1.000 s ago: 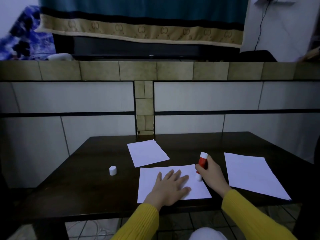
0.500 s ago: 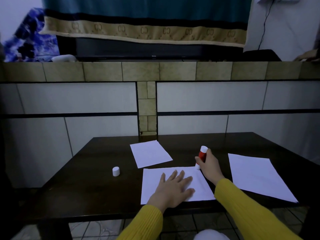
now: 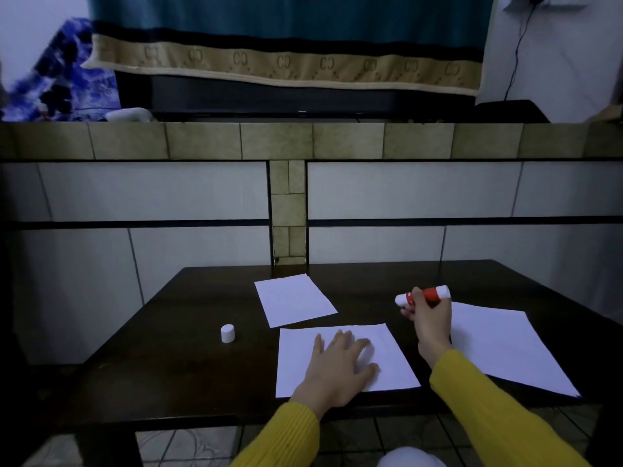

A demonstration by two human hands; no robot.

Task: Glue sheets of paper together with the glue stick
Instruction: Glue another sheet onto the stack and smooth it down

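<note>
Three white sheets lie on the dark table (image 3: 168,372). My left hand (image 3: 340,369) presses flat, fingers spread, on the near sheet (image 3: 391,345) at the front edge. A smaller sheet (image 3: 293,298) lies behind it and a large sheet (image 3: 505,345) lies to the right. My right hand (image 3: 429,318) grips the red and white glue stick (image 3: 428,294), lifted off the paper and lying nearly level, its white tip pointing left. The stick's white cap (image 3: 227,333) stands upright on the table to the left.
A tiled wall (image 3: 202,193) rises right behind the table's far edge, with a ledge on top carrying a dark long object under a teal and tan cloth (image 3: 283,62). Tiled floor shows below the table's front edge.
My right hand has lifted the glue stick off the near sheet's far right corner and tipped it from upright to nearly level. The left hand stays pressed on the sheet.
</note>
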